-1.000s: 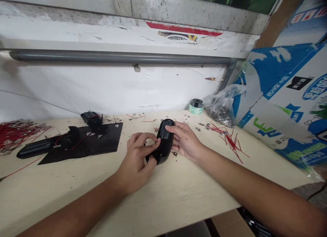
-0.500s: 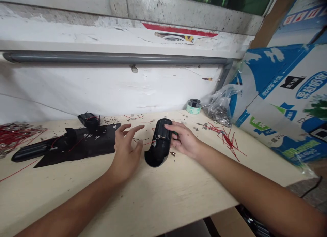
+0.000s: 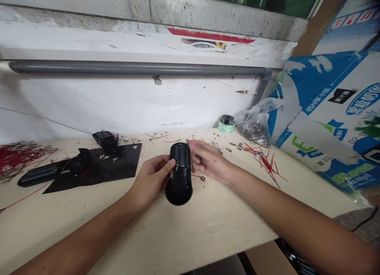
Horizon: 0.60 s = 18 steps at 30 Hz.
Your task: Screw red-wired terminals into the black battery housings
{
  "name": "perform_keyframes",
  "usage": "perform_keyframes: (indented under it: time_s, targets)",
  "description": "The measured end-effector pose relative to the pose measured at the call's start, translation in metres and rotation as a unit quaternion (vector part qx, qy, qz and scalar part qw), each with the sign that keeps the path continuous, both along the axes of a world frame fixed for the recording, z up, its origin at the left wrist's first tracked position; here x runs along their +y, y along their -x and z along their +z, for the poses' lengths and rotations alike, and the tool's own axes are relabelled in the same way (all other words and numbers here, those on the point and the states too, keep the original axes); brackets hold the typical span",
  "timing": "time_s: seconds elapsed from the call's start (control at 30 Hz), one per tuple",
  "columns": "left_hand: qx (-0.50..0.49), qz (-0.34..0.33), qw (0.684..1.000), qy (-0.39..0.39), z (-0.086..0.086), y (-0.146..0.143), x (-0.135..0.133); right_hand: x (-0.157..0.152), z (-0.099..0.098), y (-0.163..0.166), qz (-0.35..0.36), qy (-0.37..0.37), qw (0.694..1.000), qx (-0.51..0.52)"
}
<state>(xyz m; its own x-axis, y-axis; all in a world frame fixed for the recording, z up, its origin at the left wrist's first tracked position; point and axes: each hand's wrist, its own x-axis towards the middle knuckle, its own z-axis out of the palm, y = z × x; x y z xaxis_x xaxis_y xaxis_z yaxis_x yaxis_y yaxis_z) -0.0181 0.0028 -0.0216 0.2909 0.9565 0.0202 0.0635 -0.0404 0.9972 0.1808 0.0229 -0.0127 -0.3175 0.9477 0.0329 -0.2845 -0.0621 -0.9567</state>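
Observation:
A black plastic casing (image 3: 179,176) with a rounded end stands tilted over the middle of the wooden table (image 3: 184,235). My left hand (image 3: 151,179) grips its left side, thumb on its upper edge. My right hand (image 3: 208,161) is at the casing's upper right, fingers bent and touching its top edge; the fingers are slightly blurred. Thin red wires show under the casing beside my left palm.
A black sheet (image 3: 97,168) with black casing parts (image 3: 47,172) lies at left, a heap of red wires (image 3: 20,154) beyond it. At back right are a solder spool (image 3: 226,123), a bag of small metal parts (image 3: 257,126), loose red wires (image 3: 267,164) and a printed carton (image 3: 335,116).
My left hand let go and opened, then came back and gripped the casing's left side. The casing has turned more upright and shifted slightly left and toward me.

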Motion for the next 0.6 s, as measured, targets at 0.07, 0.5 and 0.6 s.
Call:
perform_keyframes:
  time_s: [0.07,0.5,0.6]
  targets:
    - [0.035,0.062,0.997,-0.016,0.001,0.003,0.003,0.007,0.003,-0.011,-0.114,-0.07,0.988,-0.074]
    - [0.336,0.123,0.929,-0.091,0.004,0.009,0.008,0.003,-0.011,-0.017,-0.032,-0.365,0.76,-0.537]
    - [0.366,0.115,0.918,-0.099,0.005,0.007,0.008,-0.001,-0.01,-0.009,-0.029,-0.374,0.726,-0.577]
